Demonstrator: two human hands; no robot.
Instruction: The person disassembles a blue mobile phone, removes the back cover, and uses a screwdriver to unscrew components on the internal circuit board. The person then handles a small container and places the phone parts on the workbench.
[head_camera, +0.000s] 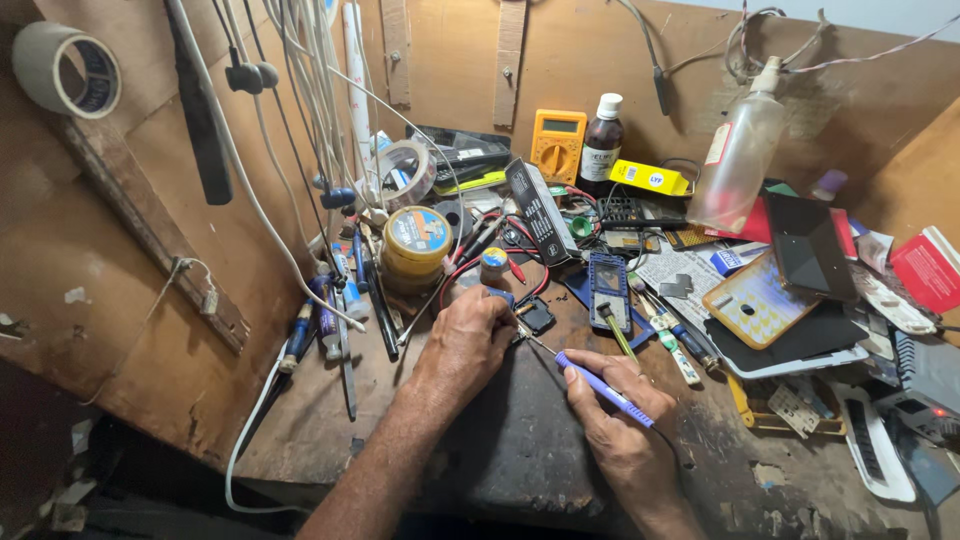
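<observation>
Head view shows us both hands low over the dark worn bench (500, 450). Our right hand (620, 420) clenches a blue-handled tool (603, 389), its thin tip angled up-left toward a small dark part (535, 316). Our left hand (470, 340) curls beside that part, fingers pinched on something small — what, we cannot tell. Wooden walls hung with cables surround us. Behind stand a yellow tin (415, 245), a brown bottle (601, 140) and a clear spray bottle (738, 150) — contents unseen.

A worn wooden workbench (520, 450) carries a yellow multimeter (558, 143) far back and screwdrivers (330, 325) at left.
</observation>
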